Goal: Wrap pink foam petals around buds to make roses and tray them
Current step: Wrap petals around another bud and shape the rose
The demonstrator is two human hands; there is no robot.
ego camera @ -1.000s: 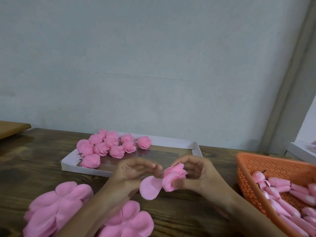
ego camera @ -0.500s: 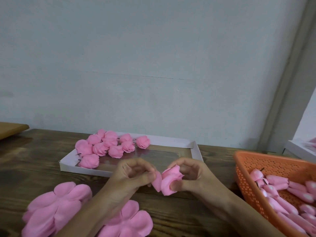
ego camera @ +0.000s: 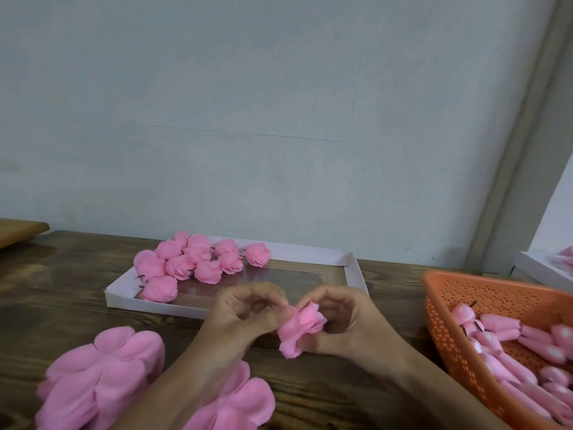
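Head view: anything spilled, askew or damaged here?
Nothing stands out. Finished roses sit inside the white tray, buds lie in the orange basket, petal stacks rest on the table, and the left hand and right hand hold the half-wrapped rose.

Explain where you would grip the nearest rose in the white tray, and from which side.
Likely the nearest rose by its rounded head, from above: the tray wall guards the front, other roses crowd behind, and only a thin stem pokes left.

Matt foam petals (ego camera: 102,373) at seven o'clock lie on a grainy wooden table (ego camera: 46,305); perforated plastic basket (ego camera: 496,294) at four o'clock.
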